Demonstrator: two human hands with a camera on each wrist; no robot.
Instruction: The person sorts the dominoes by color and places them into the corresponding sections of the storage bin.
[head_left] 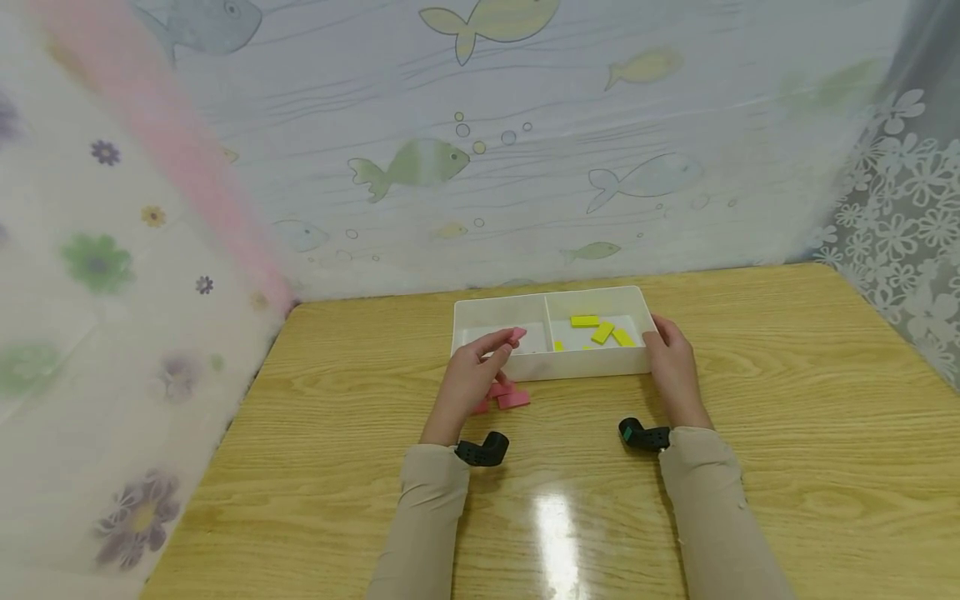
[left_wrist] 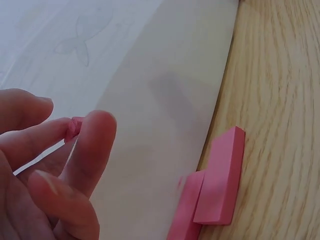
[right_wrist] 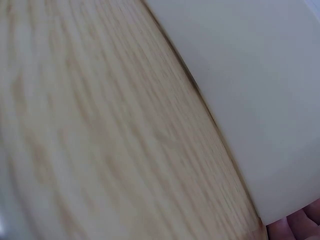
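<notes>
My left hand (head_left: 468, 375) is at the front left of a white two-compartment box (head_left: 592, 364). Between its fingertips it pinches a small pink block (head_left: 518, 333), over the left compartment; in the left wrist view only a bit of that pink block (left_wrist: 73, 128) shows between the fingers. Below the hand, several flat pink blocks (head_left: 514, 401) lie on the table against or near the box's front wall, partly hidden by the hand. My right hand (head_left: 675, 367) grips the box's right end, its fingers partly hidden beyond the wall.
Several yellow blocks (head_left: 585, 321) lie scattered in the box's right compartment, some partly hidden by the front wall. A divider (head_left: 548, 325) separates the two compartments. The wooden table (head_left: 337, 500) runs back to a fish-patterned curtain (head_left: 525, 200).
</notes>
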